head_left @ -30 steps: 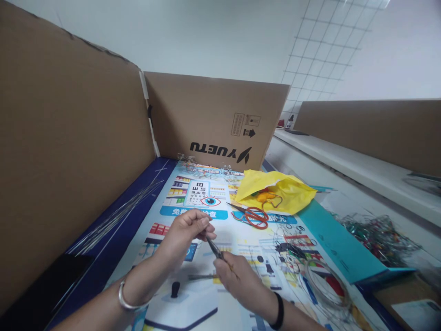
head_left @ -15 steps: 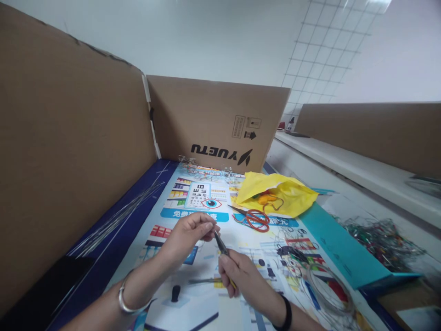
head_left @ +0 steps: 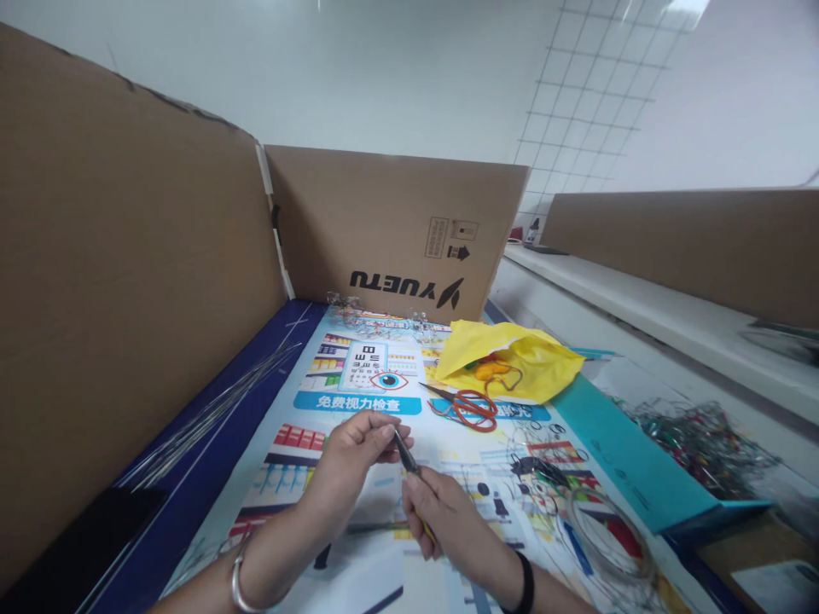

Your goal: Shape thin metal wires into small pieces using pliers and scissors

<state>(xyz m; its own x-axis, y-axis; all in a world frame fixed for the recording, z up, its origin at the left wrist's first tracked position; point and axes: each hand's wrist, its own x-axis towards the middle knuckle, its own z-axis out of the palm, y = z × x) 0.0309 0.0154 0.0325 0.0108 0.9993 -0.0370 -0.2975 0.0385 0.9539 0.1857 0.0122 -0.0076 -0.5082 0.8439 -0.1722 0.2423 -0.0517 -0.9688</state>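
Dark-metal, yellow-handled pliers are gripped by the right hand above the poster-covered bench, tips at the left hand's pinched fingers, contents unclear. Judged mid-work; straight silvery wires lie unbent.

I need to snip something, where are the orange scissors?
In the head view, the scissors lie right of centre on the printed sheet, at the near edge of the yellow bag and beyond the right hand.

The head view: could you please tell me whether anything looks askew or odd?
Yes: the lettering on the back cardboard panel is upside down and its arrow points sideways, so it seems turned. The wiry heap at right looks tangled, unlike the straight strands at left.
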